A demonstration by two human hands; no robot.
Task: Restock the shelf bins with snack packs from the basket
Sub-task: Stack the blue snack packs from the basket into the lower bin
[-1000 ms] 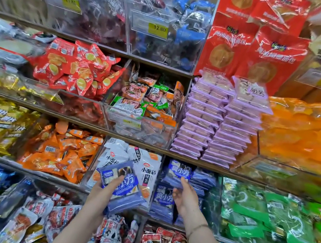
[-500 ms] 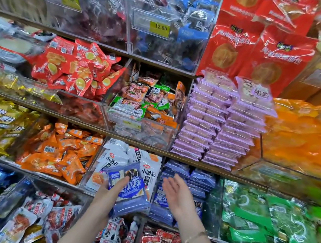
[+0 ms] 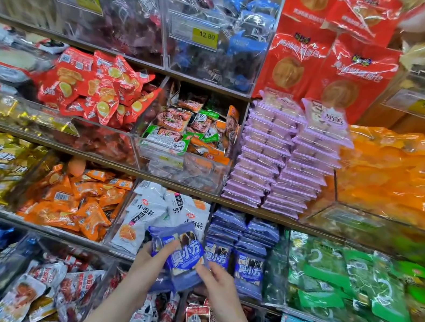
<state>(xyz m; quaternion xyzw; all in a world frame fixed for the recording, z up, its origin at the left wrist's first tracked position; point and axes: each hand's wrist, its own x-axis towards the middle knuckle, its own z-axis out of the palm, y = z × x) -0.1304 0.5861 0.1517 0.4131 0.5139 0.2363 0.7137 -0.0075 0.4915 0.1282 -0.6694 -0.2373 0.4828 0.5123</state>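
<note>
My left hand [image 3: 149, 262] grips a small stack of blue-purple snack packs [image 3: 180, 254] with white lettering, held in front of the third shelf row. My right hand [image 3: 215, 280] touches the lower right edge of the same stack, fingers closing on the front pack. Just right of the stack sits the clear bin of matching blue-purple packs [image 3: 241, 239], stacked in two columns. The basket is out of view.
A bin of white packs [image 3: 151, 212] sits directly behind my left hand, orange packs [image 3: 71, 198] further left, green packs [image 3: 341, 274] to the right. Purple stacks [image 3: 277, 158] fill the shelf above. Red and white packs [image 3: 63, 293] lie in bins below my arms.
My right hand has pulled back from the blue-purple bin and come down to the stack in my left hand. The stack has shifted slightly right and lower.
</note>
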